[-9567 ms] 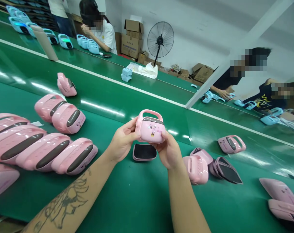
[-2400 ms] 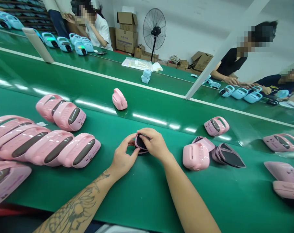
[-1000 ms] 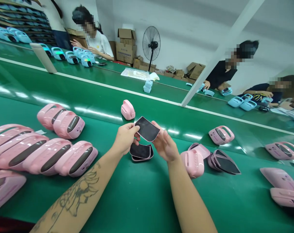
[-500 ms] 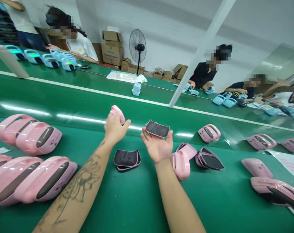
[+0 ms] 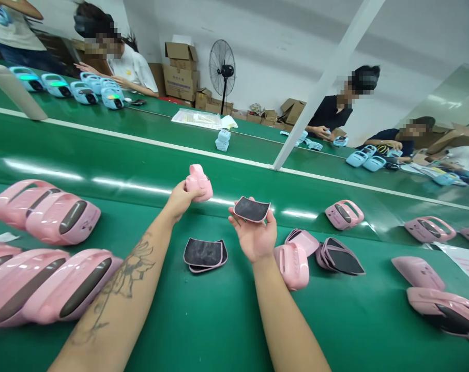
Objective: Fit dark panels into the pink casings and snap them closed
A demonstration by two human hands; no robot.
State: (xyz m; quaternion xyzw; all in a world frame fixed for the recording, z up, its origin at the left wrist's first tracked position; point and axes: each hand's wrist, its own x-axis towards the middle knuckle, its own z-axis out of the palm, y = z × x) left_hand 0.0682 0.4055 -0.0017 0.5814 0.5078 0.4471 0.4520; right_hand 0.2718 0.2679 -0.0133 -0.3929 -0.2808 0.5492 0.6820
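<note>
My left hand (image 5: pixel 181 199) is closed round a small pink plastic shell with a handle (image 5: pixel 199 182), lifted a little above the green belt (image 5: pixel 203 320). My right hand (image 5: pixel 253 235) is palm up and pinches a dark curved panel with a pink rim (image 5: pixel 252 208) between thumb and fingertips. Below the two hands a short stack of the same dark panels (image 5: pixel 205 253) lies flat on the belt. Just right of my right wrist stands another pink shell (image 5: pixel 296 264).
Several pink shells with dark windows (image 5: pixel 59 219) lie in rows at the left. More panels (image 5: pixel 341 257) and pink shells (image 5: pixel 343 213) lie at the right. Across a white post (image 5: pixel 327 82), people handle blue shells (image 5: pixel 361 159). A standing fan (image 5: pixel 222 70) and cardboard boxes are at the back.
My left hand has taken the pink shell off the belt and raised it toward me. My right hand keeps the dark panel almost where it was.
</note>
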